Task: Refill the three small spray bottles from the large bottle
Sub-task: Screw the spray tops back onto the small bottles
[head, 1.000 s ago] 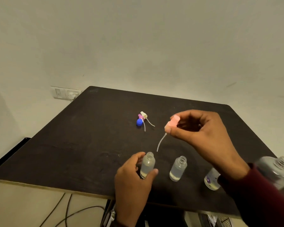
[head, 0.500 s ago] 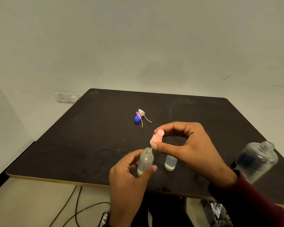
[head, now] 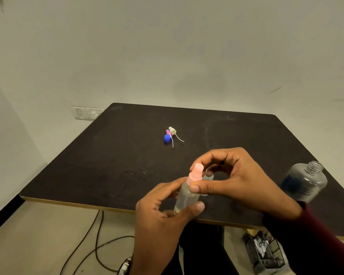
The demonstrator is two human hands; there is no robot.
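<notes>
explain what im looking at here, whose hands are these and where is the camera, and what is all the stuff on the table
There is no machine here: a person is working with two bare hands, and the single camera sits on their head, looking forward and down. That is why the arms come in from the bottom.

The left hand grips a small clear spray bottle with pale liquid in it. The right hand pinches the pink spray top, which sits on that bottle's neck.

On the dark table a second small bottle peeks out behind the hands. The large bottle stands at the right, uncapped. Farther back lie a blue cap and two loose spray tops, one pink and one whitish, each with a thin tube.

The third small bottle is not visible.
</notes>
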